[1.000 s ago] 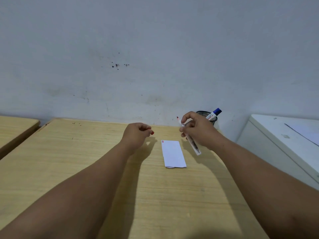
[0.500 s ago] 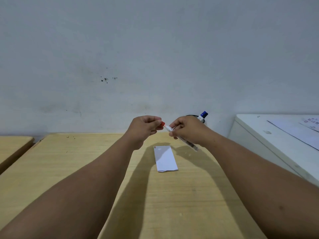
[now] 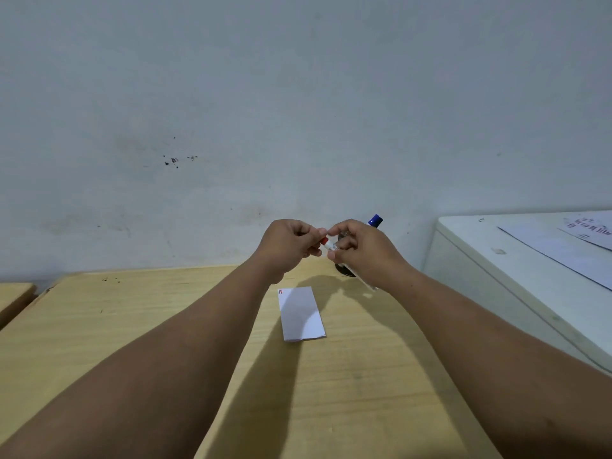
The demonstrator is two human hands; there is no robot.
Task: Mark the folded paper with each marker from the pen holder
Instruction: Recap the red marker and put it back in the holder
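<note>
A white folded paper [image 3: 300,313] lies on the wooden table [image 3: 331,392], with small red marks at its far left corner. Above it, my right hand [image 3: 361,251] grips a white marker [image 3: 331,247] by its barrel. My left hand [image 3: 291,246] pinches the red cap [image 3: 324,241] against the marker's tip end. Whether the cap is fully seated I cannot tell. Behind my right hand stands the dark pen holder [image 3: 344,271], mostly hidden, with a blue-capped marker [image 3: 375,220] sticking out of it.
A white cabinet [image 3: 496,276] stands to the right of the table, with printed sheets [image 3: 569,246] on top. A second wooden table [image 3: 13,299] edge shows at the far left. A pale wall runs just behind the table.
My hands came together: the left hand brought the red cap to the marker's tip. Both hands rose a little above the paper, and the view tilted upward.
</note>
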